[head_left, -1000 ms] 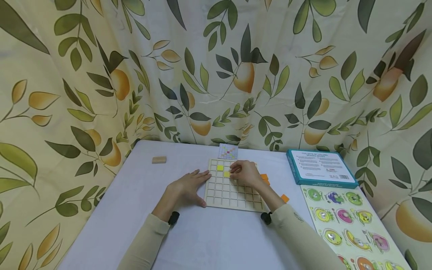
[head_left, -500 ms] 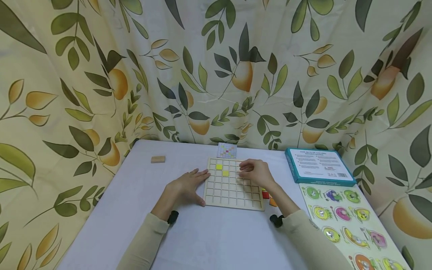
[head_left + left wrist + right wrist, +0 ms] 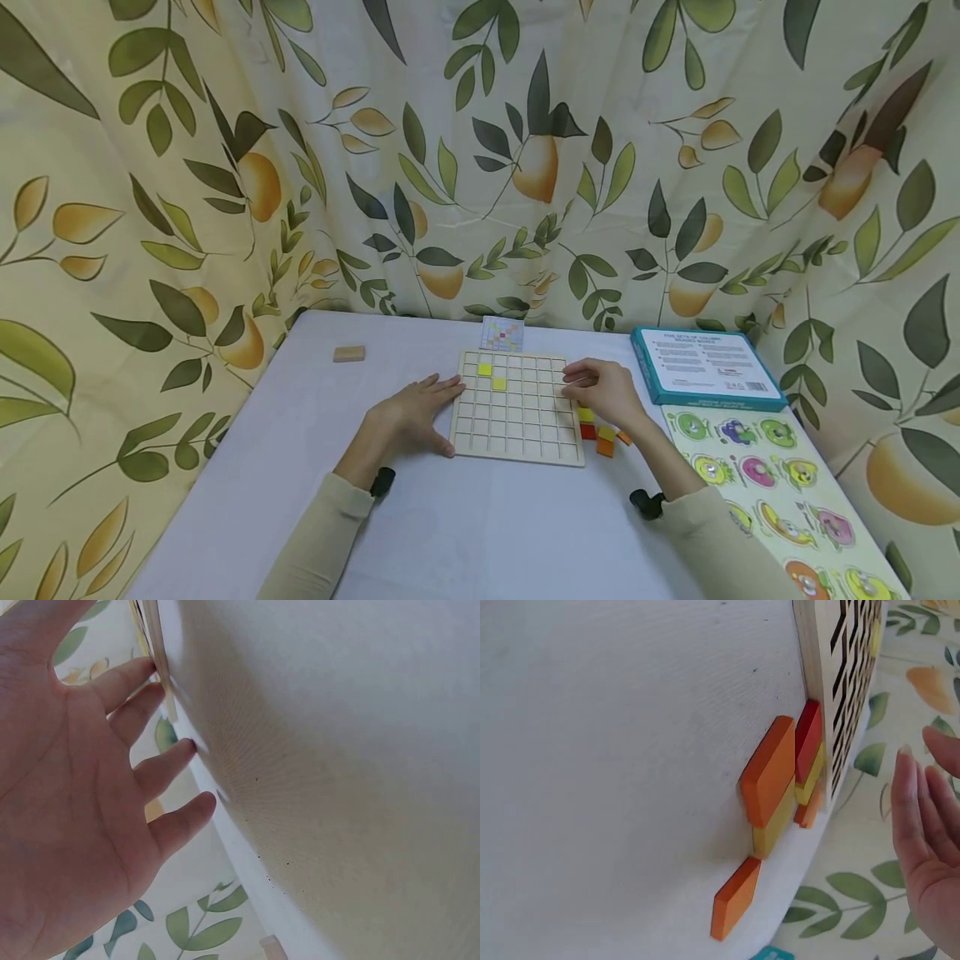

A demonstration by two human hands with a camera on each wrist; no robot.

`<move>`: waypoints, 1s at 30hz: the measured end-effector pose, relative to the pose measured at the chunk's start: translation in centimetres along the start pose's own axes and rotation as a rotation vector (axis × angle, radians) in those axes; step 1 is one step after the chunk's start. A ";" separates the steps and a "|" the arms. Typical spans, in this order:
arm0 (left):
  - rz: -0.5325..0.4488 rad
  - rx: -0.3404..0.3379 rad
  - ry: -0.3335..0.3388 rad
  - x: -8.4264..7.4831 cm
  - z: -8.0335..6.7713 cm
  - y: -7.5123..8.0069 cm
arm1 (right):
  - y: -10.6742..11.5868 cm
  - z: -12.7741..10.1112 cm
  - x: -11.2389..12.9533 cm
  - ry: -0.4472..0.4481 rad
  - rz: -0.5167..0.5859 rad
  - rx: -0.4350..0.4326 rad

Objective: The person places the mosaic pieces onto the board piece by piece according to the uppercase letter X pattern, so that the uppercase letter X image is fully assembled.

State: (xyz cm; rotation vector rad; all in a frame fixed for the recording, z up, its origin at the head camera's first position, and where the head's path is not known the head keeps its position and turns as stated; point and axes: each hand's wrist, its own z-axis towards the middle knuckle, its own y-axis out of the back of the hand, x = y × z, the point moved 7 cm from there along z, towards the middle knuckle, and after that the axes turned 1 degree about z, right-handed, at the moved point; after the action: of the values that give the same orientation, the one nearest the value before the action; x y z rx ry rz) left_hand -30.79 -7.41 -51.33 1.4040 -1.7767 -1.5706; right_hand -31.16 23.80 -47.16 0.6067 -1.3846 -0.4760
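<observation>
A wooden grid board [image 3: 517, 425] lies on the white table, with two yellow tiles [image 3: 484, 369] sitting diagonally in its upper left cells. My left hand [image 3: 408, 415] is spread along the board's left edge; in the left wrist view its fingertips [image 3: 154, 666] touch that edge and the table. Over the board's upper right edge hovers my right hand [image 3: 606, 389], its fingers fairly straight and nothing seen between them in the right wrist view. Below it, beside the board, lie loose tiles: orange [image 3: 769, 776], red [image 3: 808, 739] and yellow [image 3: 776, 821].
Behind the board is a small card [image 3: 502, 333] with a coloured grid pattern. A small wooden block [image 3: 348, 354] lies at the far left. On the right are a teal box [image 3: 708, 367] and a sheet of fruit pictures [image 3: 787, 497]. A leaf-patterned curtain [image 3: 480, 208] surrounds the table.
My right hand has moved rightward from beside the yellow tiles to the board's right edge, uncovering grid cells and loose tiles. The left hand stays at the left edge.
</observation>
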 end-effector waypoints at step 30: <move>0.014 -0.001 0.002 0.2 0.0 -0.2 | 0.0 -5.2 -3.1 -0.119 -0.177 0.114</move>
State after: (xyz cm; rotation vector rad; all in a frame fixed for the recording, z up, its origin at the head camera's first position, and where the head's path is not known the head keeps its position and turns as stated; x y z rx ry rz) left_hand -30.83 -7.56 -51.55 1.3899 -1.7804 -1.5618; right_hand -26.47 26.34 -49.92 0.8095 -1.4848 -0.5853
